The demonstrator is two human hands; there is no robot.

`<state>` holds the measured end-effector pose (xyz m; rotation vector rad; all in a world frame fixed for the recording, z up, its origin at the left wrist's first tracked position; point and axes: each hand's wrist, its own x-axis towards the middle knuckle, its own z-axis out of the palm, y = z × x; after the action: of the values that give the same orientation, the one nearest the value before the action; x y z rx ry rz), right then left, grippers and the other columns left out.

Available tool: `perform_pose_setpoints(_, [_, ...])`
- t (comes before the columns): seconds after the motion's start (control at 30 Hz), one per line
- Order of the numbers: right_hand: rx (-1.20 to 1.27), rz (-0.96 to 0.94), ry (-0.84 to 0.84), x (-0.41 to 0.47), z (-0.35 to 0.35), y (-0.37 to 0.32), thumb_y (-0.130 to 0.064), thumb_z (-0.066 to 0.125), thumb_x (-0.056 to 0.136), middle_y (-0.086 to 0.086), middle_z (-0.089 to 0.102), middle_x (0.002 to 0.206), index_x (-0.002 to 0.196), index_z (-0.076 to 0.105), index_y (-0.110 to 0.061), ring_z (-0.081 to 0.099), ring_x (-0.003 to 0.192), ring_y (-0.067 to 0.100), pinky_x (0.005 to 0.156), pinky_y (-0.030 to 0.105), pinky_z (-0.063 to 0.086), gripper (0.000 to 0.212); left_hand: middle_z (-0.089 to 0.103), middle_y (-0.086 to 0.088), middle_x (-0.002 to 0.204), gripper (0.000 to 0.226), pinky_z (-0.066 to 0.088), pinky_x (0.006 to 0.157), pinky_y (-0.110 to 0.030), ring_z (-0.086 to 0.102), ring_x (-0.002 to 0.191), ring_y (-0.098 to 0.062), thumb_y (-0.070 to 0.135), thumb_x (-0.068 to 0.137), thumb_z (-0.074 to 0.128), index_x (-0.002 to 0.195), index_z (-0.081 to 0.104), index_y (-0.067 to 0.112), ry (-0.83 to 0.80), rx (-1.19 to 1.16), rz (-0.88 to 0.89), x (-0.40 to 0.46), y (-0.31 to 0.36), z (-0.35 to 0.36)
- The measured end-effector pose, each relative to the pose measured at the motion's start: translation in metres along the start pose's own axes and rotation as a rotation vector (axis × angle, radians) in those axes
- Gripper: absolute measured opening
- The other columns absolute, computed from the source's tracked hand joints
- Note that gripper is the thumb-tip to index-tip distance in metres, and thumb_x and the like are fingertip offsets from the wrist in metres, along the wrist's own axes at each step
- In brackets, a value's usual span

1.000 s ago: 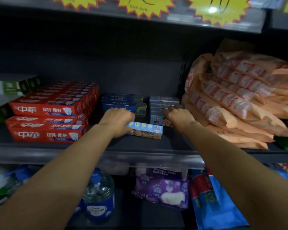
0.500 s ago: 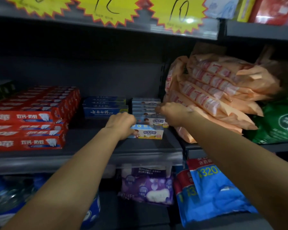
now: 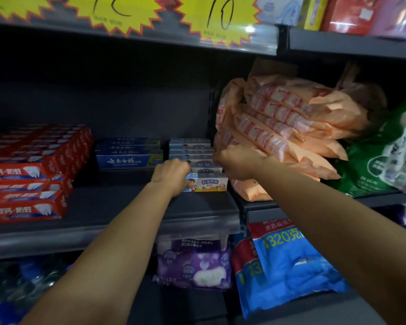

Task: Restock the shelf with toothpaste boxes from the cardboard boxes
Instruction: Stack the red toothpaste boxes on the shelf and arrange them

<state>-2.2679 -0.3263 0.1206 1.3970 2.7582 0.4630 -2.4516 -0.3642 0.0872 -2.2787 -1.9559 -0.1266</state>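
A small white-and-blue children's toothpaste box [image 3: 209,182] lies on the dark grey shelf [image 3: 117,202], with my left hand [image 3: 172,174] closed around its left end. Right behind it stands a row of the same small boxes [image 3: 192,152]. My right hand [image 3: 238,163] rests against the right side of that row, fingers curled; what it grips is hidden. Blue toothpaste boxes [image 3: 129,154] are stacked to the left, and red toothpaste boxes [image 3: 31,172] fill the far left. No cardboard box is in view.
Orange soft packs [image 3: 286,127] are piled right of the small boxes, leaning over my right hand. A green bag [image 3: 380,165] sits at far right. Below hang a purple pack [image 3: 192,263] and a blue bag [image 3: 288,263]. Yellow price stars [image 3: 220,17] line the upper shelf edge.
My left hand has slid the small box rightwards and back, up against the row. My right hand has stayed at the row's right side. The view has shifted right.
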Motion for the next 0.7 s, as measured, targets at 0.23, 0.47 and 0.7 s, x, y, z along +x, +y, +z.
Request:
perform_pose_setpoints(0.23, [0.074,0.012,-0.017,-0.001,0.001,0.000,-0.020,0.061,0.085,0.010,0.059,0.106,0.099,0.057,-0.018,0.058,0.096,0.031,0.070,0.033,0.041,0.015,0.058,-0.010,0.118,0.042,0.046,0.077,-0.035,0.056,0.107,-0.027,0.036,0.087,0.068,0.123,0.059,0.017,0.007,-0.104,0.002,-0.004,-0.013,-0.003])
perform_pose_setpoints(0.47, [0.060,0.076,-0.070,-0.007,0.000,-0.009,-0.017,0.067,0.083,0.013,0.057,0.119,0.113,0.060,-0.013,0.056,0.108,0.032,0.082,0.035,0.045,0.031,0.060,-0.005,0.124,0.040,0.050,0.088,-0.039,0.056,0.112,-0.025,0.026,0.087,0.069,0.126,0.062,0.023,0.036,-0.129,-0.007,-0.015,-0.034,-0.004])
perform_pose_setpoints(0.7, [0.009,0.123,-0.051,-0.006,0.002,-0.017,-0.017,0.064,0.086,0.015,0.056,0.121,0.115,0.060,-0.011,0.055,0.111,0.033,0.084,0.036,0.045,0.030,0.061,-0.006,0.121,0.032,0.050,0.090,-0.040,0.057,0.110,-0.025,0.021,0.088,0.068,0.120,0.065,0.020,0.063,-0.117,-0.024,-0.011,-0.032,0.001])
